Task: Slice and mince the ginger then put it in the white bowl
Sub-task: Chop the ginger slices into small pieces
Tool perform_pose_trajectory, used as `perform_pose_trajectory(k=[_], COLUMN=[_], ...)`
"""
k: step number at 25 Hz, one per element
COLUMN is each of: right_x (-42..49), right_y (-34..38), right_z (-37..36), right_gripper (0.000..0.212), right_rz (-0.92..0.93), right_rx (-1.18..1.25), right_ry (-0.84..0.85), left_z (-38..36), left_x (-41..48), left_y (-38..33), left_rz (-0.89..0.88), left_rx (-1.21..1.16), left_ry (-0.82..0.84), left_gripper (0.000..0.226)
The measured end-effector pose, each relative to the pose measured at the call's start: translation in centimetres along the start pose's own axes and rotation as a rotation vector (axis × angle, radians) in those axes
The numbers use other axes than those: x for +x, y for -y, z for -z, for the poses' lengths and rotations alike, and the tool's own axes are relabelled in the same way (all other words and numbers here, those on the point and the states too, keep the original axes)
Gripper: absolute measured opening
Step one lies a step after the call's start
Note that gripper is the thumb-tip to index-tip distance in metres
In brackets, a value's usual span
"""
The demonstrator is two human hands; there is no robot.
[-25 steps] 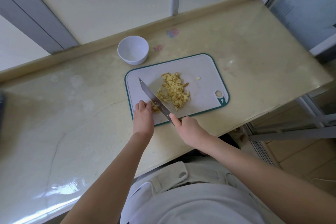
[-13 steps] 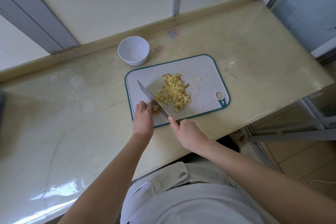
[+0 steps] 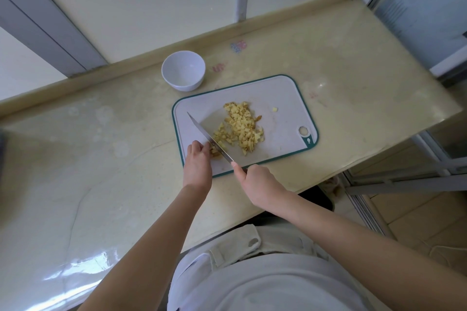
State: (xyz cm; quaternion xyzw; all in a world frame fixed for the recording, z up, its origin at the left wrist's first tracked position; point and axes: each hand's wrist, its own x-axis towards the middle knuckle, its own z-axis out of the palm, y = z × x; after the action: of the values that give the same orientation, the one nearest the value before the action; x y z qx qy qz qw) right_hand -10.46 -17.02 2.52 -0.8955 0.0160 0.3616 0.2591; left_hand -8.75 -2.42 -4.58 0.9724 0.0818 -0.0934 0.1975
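Observation:
A heap of small yellow ginger pieces point(image 3: 240, 127) lies in the middle of a white cutting board with a green rim point(image 3: 283, 98). My right hand point(image 3: 257, 184) grips the handle of a knife point(image 3: 208, 137), whose blade slants up-left along the heap's left side. My left hand point(image 3: 198, 161) rests at the board's near left corner, its curled fingertips holding a few ginger pieces point(image 3: 214, 153) against the blade. The white bowl point(image 3: 183, 70), with nothing in it, stands on the counter just beyond the board's far left corner.
One stray ginger bit point(image 3: 274, 109) lies on the board to the right of the heap. The beige counter point(image 3: 88, 159) ends in a raised ledge under the window at the back. Its right edge drops to a tiled floor point(image 3: 417, 222).
The knife has edged slightly left and down at the heap's left side. My left hand has stayed at the board's near left corner beside the blade.

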Motion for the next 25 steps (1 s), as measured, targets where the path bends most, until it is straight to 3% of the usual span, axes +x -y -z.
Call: perform_pose_trajectory(k=[6,17,25], right_x=[0.7,1.5,1.4], right_y=[0.1,-1.2,-1.1], right_z=[-0.9,1.0,1.9], right_gripper=[0.063,0.052,0.057], right_rz=[-0.025,0.056,0.069], right_rx=[0.039,0.16,0.176], right_ry=[-0.061,0.017,-0.011], left_z=[0.2,0.8,1.3], left_x=[0.1,-0.1,0.1], left_y=[0.0,0.1,0.2], left_rz=[-0.009,-0.036,0.034], left_rx=[-0.005,-0.038,-0.137], left_ry=[0.009,-0.016,-0.029], left_gripper=[0.038,0.023,0.023])
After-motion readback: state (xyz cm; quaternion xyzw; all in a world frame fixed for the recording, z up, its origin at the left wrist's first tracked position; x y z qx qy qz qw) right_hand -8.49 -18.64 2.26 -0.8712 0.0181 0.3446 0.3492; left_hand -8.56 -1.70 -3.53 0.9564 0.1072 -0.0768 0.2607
